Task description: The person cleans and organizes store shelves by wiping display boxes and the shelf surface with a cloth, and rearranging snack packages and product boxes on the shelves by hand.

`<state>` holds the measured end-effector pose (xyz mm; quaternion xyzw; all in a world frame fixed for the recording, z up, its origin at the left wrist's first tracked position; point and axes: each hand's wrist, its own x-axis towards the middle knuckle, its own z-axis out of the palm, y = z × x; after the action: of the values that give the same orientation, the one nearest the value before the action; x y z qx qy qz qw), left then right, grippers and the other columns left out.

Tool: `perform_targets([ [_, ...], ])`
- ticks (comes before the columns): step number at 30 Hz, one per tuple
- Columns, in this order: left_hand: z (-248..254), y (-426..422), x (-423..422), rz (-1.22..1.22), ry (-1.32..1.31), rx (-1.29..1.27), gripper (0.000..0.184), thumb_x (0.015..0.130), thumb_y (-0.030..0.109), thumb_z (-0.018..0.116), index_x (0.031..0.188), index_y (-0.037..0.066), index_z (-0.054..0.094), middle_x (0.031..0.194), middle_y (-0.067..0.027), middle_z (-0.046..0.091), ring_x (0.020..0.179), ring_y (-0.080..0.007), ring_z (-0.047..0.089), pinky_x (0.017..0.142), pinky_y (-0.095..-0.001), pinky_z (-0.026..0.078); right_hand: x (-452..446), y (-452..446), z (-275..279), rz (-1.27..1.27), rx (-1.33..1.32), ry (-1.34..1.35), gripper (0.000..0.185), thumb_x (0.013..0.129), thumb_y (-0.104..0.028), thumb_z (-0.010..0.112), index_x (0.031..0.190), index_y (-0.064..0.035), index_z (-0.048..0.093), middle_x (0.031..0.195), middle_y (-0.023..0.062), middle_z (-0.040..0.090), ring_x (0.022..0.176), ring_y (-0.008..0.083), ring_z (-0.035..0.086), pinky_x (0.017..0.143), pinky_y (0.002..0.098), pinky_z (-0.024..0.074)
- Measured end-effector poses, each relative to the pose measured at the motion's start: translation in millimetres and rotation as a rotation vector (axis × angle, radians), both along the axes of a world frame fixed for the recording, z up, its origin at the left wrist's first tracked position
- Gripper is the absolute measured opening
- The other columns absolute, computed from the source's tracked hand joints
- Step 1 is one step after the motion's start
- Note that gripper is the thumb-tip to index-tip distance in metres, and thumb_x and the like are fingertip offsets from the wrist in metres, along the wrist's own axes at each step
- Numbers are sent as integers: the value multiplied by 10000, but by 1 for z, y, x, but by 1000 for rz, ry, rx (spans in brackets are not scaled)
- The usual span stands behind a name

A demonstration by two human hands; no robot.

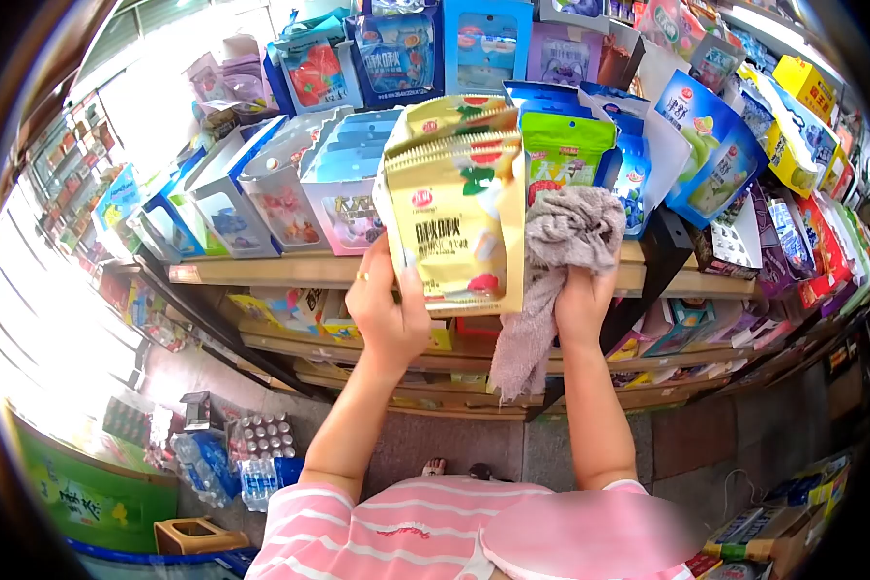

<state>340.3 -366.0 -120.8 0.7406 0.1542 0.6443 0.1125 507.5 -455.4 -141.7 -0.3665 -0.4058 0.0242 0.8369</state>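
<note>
Upright in front of the shelf is a yellow display box of candy pouches (459,222), its front pouch facing me. My left hand (389,307) is closed around its lower left side, thumb on the front. A crumpled greyish-pink cloth (578,227) is bunched in my right hand (585,304), with one end hanging down beside the box's right edge. My right fingers are mostly hidden behind the cloth; whether they also touch the box I cannot tell. Behind the cloth stands a green candy pouch (563,145) in a blue box.
Boxes of bagged sweets line the wooden shelf (309,269), including a pink-and-white box (343,208) left of my hands and a tilted blue box (710,145) to the right. Lower shelves hold more packets. Bottled drinks (261,474) and a brown stool (198,535) are on the floor at left.
</note>
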Motion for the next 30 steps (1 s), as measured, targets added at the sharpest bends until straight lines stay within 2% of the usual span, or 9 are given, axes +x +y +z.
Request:
perform_targets([
  [5, 1, -13, 5, -272, -98, -408, 354, 785, 93, 575, 1088, -59, 471, 948, -183, 584, 799, -256, 591, 717, -318, 456, -11, 1, 1, -6, -95, 23, 407, 870, -52, 500, 1247, 25, 368, 1159, 88, 503, 1056, 160, 467, 943, 290, 338],
  [9, -20, -8, -4, -162, 121, -432, 355, 798, 178, 598, 1084, -10, 502, 961, -169, 569, 925, -317, 510, 834, -408, 396, -8, 3, -4, -12, -87, -46, 408, 866, -49, 487, 1247, 27, 363, 1152, 78, 494, 1069, 156, 449, 957, 286, 322],
  [11, -35, -6, 0, -353, 46, -683, 342, 812, 206, 584, 1081, 7, 516, 1004, -189, 552, 958, -345, 474, 870, -425, 366, -9, -1, -3, 0, -143, -13, 410, 861, -28, 467, 1251, 31, 356, 1162, 80, 486, 1069, 159, 447, 957, 288, 322],
  [13, -29, -7, -3, -297, 110, -641, 375, 862, 248, 553, 1142, 8, 481, 1071, -166, 544, 988, -301, 496, 887, -397, 373, -13, -3, 2, 2, -116, -60, 416, 865, -35, 467, 1259, 32, 350, 1166, 88, 490, 1075, 165, 456, 954, 292, 331],
  [15, -23, -16, -3, -511, -17, -1020, 422, 908, 297, 510, 1205, 10, 423, 1111, -129, 538, 1044, -234, 494, 915, -367, 372, -15, -5, 4, 12, -102, -90, 418, 868, -44, 470, 1261, 32, 350, 1164, 92, 498, 1073, 169, 466, 950, 294, 339],
  [16, -29, -14, -2, -576, -58, -1051, 453, 924, 302, 493, 1251, 14, 369, 1118, -98, 532, 1059, -166, 495, 907, -326, 402, -16, -6, 4, 19, -90, -106, 421, 870, -52, 474, 1263, 32, 351, 1161, 97, 505, 1070, 173, 476, 945, 296, 346],
  [20, -20, -43, 5, -730, -459, -1098, 398, 914, 214, 522, 1235, 27, 383, 1124, -86, 530, 1008, -139, 533, 840, -277, 462, -7, -15, 0, -18, -94, -194, 435, 872, -100, 499, 1264, 33, 366, 1168, 109, 520, 1088, 180, 486, 940, 307, 364],
  [25, -33, -53, -5, -808, -591, -1061, 346, 920, 170, 503, 1217, 24, 401, 1136, -84, 535, 1018, -162, 537, 876, -314, 454, 15, -28, 4, -215, -7, -62, 480, 861, -190, 593, 1246, 11, 388, 1162, 80, 501, 1050, 167, 484, 926, 303, 366],
  [30, -19, -74, -37, -843, -591, -1020, 359, 920, 117, 467, 1245, -11, 383, 1194, -123, 519, 1068, -224, 534, 915, -380, 439, 28, -31, 2, -194, -38, -33, 382, 875, -112, 557, 1207, 5, 407, 1108, 51, 498, 997, 141, 476, 896, 283, 367],
])
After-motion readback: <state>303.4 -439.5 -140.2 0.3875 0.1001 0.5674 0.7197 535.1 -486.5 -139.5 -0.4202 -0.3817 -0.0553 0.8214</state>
